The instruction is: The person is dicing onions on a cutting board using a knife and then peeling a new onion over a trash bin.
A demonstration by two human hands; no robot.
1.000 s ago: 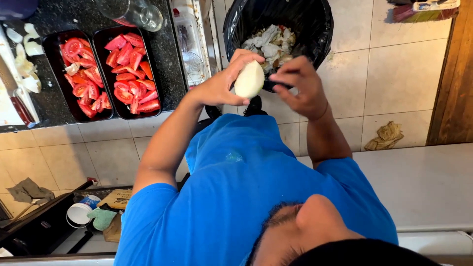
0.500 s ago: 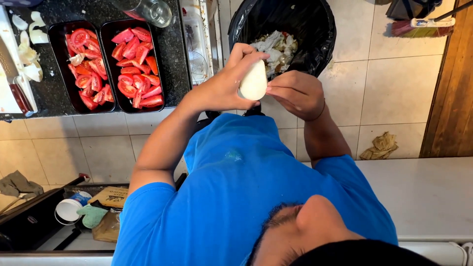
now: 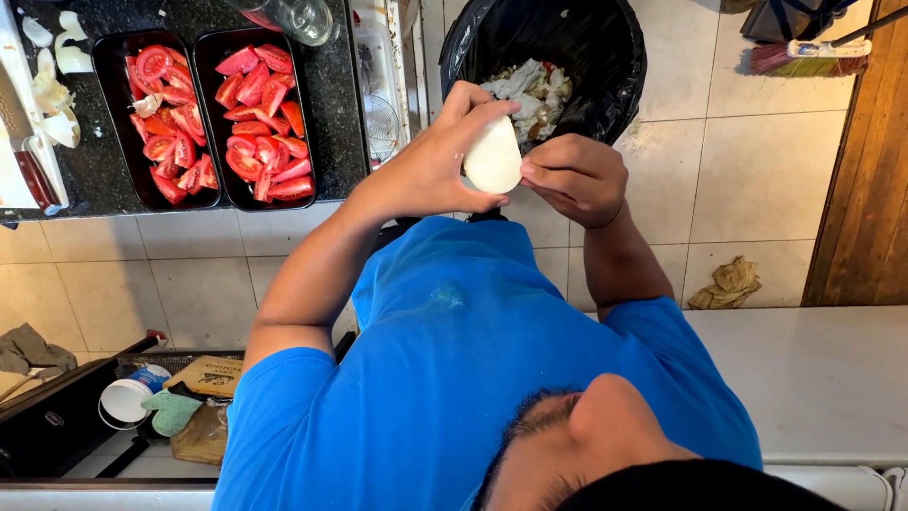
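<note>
My left hand grips a peeled white onion and holds it over a black-lined trash bin. My right hand is curled beside the onion, its fingertips pinching at the onion's right side. Pale peelings and scraps lie inside the bin. Both forearms reach out from my blue shirt.
On the dark counter at upper left sit two black trays of cut tomatoes, onion pieces, a red-handled knife and a glass. A broom, a crumpled rag and a wooden door are at right.
My right hand's fingers have drawn in from spread to pinched against the onion. Both hands stay over the bin, and the onion has tilted a little.
</note>
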